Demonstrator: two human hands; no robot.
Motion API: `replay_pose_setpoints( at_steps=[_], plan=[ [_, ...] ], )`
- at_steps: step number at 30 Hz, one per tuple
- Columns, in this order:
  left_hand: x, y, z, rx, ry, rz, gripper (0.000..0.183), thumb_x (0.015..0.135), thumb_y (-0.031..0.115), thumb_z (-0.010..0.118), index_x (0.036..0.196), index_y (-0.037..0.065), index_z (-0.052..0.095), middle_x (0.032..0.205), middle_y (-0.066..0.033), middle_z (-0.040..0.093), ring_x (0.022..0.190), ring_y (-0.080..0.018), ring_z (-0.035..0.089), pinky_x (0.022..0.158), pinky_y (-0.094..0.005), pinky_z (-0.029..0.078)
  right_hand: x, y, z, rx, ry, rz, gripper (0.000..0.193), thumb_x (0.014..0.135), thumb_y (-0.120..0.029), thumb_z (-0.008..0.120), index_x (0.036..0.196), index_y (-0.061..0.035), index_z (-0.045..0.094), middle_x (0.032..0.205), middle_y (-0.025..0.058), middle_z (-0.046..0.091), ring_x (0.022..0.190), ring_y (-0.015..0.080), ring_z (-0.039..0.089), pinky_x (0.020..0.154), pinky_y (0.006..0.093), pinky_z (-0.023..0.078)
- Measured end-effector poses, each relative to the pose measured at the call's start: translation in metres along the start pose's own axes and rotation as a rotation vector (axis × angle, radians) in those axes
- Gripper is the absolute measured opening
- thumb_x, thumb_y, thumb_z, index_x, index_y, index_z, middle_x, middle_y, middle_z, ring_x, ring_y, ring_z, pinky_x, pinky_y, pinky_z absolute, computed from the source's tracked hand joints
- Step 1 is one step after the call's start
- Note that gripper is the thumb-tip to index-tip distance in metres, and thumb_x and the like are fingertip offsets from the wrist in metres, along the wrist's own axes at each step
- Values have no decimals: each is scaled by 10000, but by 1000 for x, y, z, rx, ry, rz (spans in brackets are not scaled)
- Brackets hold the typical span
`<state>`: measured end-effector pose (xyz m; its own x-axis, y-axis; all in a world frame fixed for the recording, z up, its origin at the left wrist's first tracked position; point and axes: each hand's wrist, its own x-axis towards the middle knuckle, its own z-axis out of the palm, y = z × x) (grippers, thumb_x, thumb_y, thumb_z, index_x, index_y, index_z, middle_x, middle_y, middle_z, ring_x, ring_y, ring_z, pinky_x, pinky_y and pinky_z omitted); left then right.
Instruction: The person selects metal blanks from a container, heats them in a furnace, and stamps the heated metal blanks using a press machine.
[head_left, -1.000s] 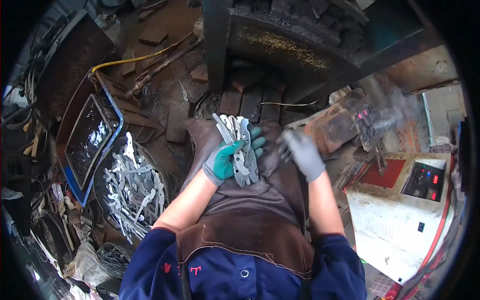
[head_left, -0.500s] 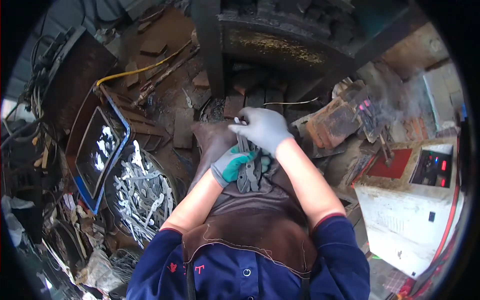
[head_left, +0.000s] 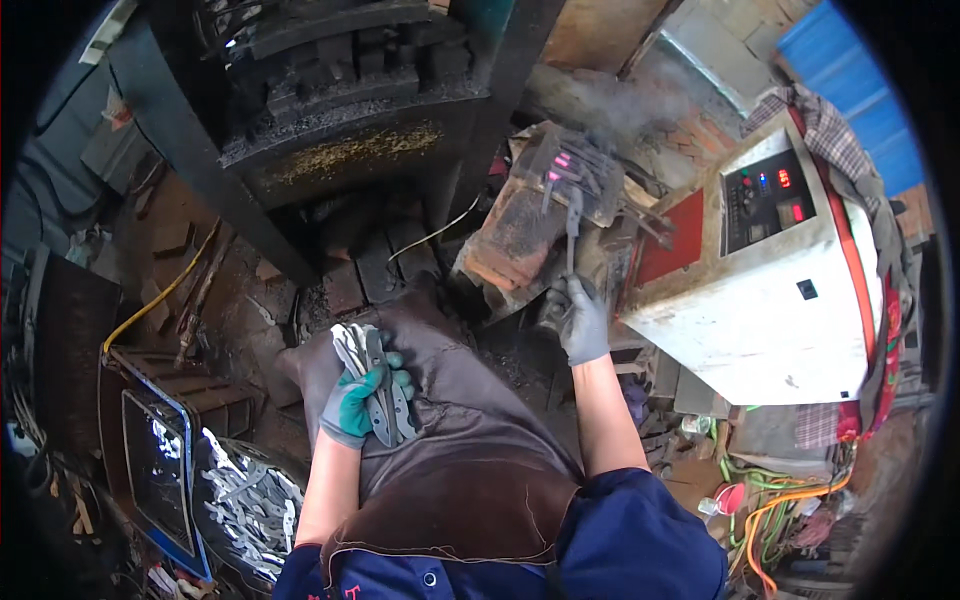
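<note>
My left hand, in a grey and green glove, is closed around a small stack of flat grey metal blanks above the apron on my lap. The blanks have curved ends and small holes. My right hand, in a grey glove, reaches forward and right. Its fingers pinch the lower end of one long metal blank, which points away from me toward the brick heating block. On the block, several metal pieces lie close together, and a pink glow shows among them.
A white machine cabinet with a lit control panel stands at the right. At lower left, a container holds many loose blanks beside a blue-edged frame. A dark metal frame rises ahead. Coloured hoses lie lower right.
My view has turned right. My right hand has left the stack over my lap and stretched to the heating block with one blank. My left hand still holds the stack.
</note>
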<state>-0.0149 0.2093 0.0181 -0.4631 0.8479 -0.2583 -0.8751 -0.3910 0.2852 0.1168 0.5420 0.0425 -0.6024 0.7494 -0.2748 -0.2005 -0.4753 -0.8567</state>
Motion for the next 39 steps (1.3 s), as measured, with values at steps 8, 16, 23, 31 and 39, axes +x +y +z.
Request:
replay_pose_setpoints(
  at_steps=[8,16,23,31,39],
  plan=[
    [4,-3,8,61,9,26,529,849,111,638,1325,99,409,1061,-99,578,917,-256,604,791,-430,525,41,13,-4,176,128,-75,226,948,-159,523,1118,-11,513,988,125,644,768,199,661,655,277,555],
    [-10,6,3,10,-3,63,548,829,49,631,1332,104,419,1095,-98,583,941,-280,614,812,-447,528,71,15,36,66,50,-81,231,905,-284,616,947,-58,601,754,34,634,563,110,578,480,239,447],
    [-6,5,-11,-13,-11,-5,480,859,48,605,1310,112,454,1141,-105,601,990,-291,623,853,-429,523,75,-19,313,-272,-489,-33,348,948,-349,502,886,-24,612,679,42,618,543,120,565,456,264,422],
    [-20,12,-20,-42,-3,44,451,862,45,596,1293,77,467,1162,-115,592,994,-278,623,847,-418,525,32,23,338,-109,-639,-20,211,928,-197,512,868,-25,616,552,-12,508,444,69,452,402,202,348],
    [-16,18,-13,27,36,-29,319,856,39,586,1170,5,546,1020,-144,645,932,-290,641,804,-416,539,-53,56,344,10,-1201,21,581,931,-196,565,1401,6,289,1315,175,487,1153,258,538,875,360,507]
  ],
)
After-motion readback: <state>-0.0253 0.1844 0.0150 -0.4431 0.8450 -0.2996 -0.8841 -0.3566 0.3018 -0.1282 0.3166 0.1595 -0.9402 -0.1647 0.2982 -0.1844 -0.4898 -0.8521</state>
